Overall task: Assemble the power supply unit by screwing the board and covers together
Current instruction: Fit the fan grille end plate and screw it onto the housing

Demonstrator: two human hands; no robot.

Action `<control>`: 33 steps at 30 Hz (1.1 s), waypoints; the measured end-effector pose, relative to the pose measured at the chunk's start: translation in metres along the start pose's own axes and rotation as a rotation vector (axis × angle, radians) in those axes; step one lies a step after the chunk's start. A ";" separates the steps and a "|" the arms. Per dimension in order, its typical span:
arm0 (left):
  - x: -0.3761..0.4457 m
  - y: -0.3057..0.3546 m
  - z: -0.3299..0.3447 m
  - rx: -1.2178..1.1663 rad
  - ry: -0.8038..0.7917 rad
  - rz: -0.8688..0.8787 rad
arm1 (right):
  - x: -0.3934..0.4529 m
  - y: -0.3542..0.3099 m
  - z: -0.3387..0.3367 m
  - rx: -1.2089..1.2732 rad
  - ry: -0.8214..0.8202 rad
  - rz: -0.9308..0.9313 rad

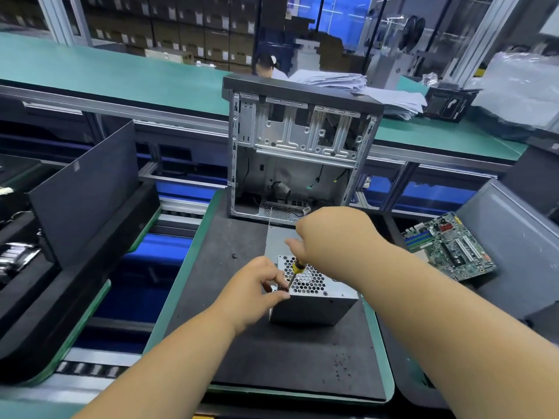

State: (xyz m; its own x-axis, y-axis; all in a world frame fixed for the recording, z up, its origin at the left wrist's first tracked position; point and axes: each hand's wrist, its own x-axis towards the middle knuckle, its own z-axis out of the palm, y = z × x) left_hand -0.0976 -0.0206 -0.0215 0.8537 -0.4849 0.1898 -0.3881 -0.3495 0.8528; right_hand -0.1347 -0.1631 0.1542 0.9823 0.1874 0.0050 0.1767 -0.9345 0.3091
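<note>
Driving a corner screw, the right hand [329, 234] grips the screwdriver [295, 272]; left hand [257, 290] fingers pinch the closed power supply unit [314, 300], so assembly looks nearly finished.

Long green-topped bench [90, 71] noted across upper frame. Stacked cartons [181, 25] shelved behind at upper left. Blue-lit window [335, 16] seen upper centre. Aluminium framing [496, 28] observed upper right.
</note>
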 end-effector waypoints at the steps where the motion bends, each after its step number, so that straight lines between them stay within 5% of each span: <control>1: 0.000 0.000 0.001 0.003 0.001 -0.004 | -0.002 -0.001 0.003 0.011 0.017 0.021; 8: 0.001 -0.003 0.001 -0.021 0.021 -0.030 | -0.015 0.009 0.001 0.379 0.010 -0.073; 16: 0.000 -0.004 0.004 -0.044 0.032 -0.007 | -0.003 0.009 0.004 0.042 -0.009 0.079; 25: -0.003 -0.005 0.007 -0.065 0.029 -0.025 | -0.012 0.008 0.009 0.406 0.073 -0.048; 33: -0.003 -0.007 0.008 -0.081 0.037 -0.019 | -0.009 0.003 0.020 0.161 0.154 0.067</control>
State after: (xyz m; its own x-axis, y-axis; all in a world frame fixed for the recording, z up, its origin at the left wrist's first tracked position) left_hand -0.1000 -0.0233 -0.0318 0.8735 -0.4481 0.1900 -0.3438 -0.2919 0.8925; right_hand -0.1416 -0.1738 0.1359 0.9731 0.1558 0.1698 0.1313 -0.9804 0.1471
